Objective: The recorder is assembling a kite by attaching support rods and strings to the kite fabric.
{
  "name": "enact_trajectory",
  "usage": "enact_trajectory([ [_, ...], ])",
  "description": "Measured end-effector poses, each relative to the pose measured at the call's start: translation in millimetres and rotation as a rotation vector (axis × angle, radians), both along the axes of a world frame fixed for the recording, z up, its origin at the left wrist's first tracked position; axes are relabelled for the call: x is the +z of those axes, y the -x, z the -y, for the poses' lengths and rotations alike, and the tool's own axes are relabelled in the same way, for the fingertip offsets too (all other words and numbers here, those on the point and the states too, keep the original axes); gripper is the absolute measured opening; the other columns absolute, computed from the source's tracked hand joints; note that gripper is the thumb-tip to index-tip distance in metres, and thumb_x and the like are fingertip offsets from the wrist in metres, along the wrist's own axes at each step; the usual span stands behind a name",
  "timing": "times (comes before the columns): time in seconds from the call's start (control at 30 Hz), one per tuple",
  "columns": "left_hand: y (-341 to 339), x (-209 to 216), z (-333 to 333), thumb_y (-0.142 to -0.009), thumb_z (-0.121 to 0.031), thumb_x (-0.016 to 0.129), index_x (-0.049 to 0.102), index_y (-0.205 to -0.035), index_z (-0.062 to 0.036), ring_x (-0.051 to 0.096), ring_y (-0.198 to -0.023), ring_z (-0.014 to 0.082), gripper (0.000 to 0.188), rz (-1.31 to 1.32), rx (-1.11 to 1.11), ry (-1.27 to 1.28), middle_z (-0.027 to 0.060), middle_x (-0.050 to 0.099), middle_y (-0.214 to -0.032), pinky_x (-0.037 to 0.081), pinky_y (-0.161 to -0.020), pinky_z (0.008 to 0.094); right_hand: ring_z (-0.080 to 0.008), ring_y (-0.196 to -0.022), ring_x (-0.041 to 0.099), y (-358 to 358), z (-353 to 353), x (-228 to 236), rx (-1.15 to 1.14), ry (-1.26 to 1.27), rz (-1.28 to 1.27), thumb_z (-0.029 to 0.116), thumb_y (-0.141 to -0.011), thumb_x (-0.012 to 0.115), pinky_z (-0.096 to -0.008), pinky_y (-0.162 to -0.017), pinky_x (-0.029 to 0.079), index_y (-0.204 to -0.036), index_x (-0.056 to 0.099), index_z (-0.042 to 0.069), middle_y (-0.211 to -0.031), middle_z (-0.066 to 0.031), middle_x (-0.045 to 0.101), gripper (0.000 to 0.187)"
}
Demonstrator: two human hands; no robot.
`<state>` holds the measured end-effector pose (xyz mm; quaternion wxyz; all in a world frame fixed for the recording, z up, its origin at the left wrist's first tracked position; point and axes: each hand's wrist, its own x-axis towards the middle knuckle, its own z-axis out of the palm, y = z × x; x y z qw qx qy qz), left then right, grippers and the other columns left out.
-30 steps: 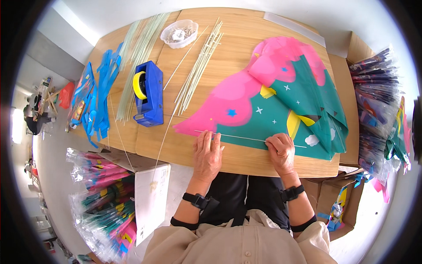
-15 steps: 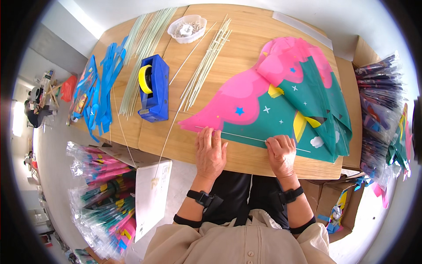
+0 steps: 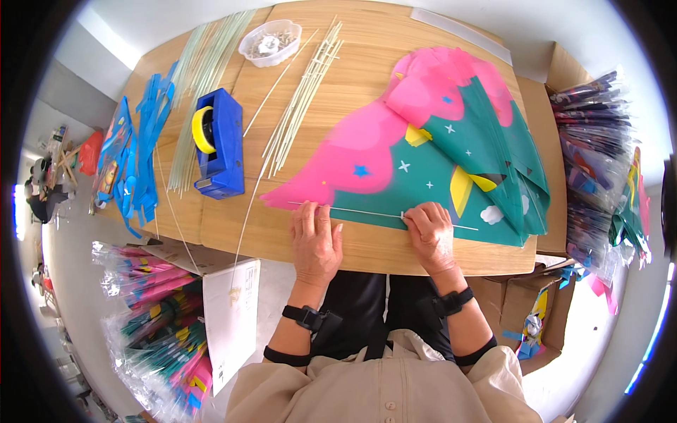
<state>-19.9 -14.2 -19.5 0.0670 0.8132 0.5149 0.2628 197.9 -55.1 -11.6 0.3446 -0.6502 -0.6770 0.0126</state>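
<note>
A folded pink and green fabric [image 3: 381, 173] with stars, clouds and yellow shapes lies across the table. Along its near edge runs a thin white rod [image 3: 367, 211]. My left hand [image 3: 316, 243] rests on this edge near the pink tip, its fingers stretched out over the rod's left part. My right hand [image 3: 430, 236] has thumb and fingers pinched together on the rod, right of its middle. A tiny white piece stands up at these fingertips, too small to name.
Left of the fabric are a blue tape dispenser [image 3: 223, 144], bundled thin rods [image 3: 303, 99], blue strips [image 3: 151, 141] and a clear tub [image 3: 270, 44] of small parts. Bagged colourful goods [image 3: 159, 324] stand left of me, more packages [image 3: 592, 162] right. An open carton [image 3: 543, 324] sits below the table's right corner.
The whole scene has shifted left in the view as my head turned slightly. Both hands keep nearly the same places on the fabric and the rod.
</note>
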Motion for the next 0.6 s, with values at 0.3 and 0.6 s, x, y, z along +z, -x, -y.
enact_trajectory([
  [0.3,-1.3,-2.8,0.2,-0.082,-0.013,0.061,0.051,-0.117,0.0004,0.043,-0.115,0.0373,0.04,0.004,0.007,-0.042,0.0182,0.046,-0.12,0.035,-0.096,0.0482,-0.0243,-0.073,0.052,6.1,-2.6,-5.3,0.009,-0.014,-0.014,0.005,-0.069,0.065,-0.0364,-0.065,0.04,-0.075,0.056,0.009,-0.076,-0.004,0.052,0.011],
  [0.6,-0.8,-1.4,0.2,-0.081,-0.013,0.062,0.051,-0.116,0.001,0.043,-0.115,0.0377,0.039,0.001,-0.001,-0.055,0.0182,0.047,-0.119,0.035,-0.097,0.0481,-0.0228,-0.072,0.053,16.6,-7.8,-7.8,0.016,-0.021,-0.019,0.004,-0.069,0.064,-0.0353,-0.064,0.04,-0.074,0.057,0.01,-0.074,-0.0023,0.052,0.011],
])
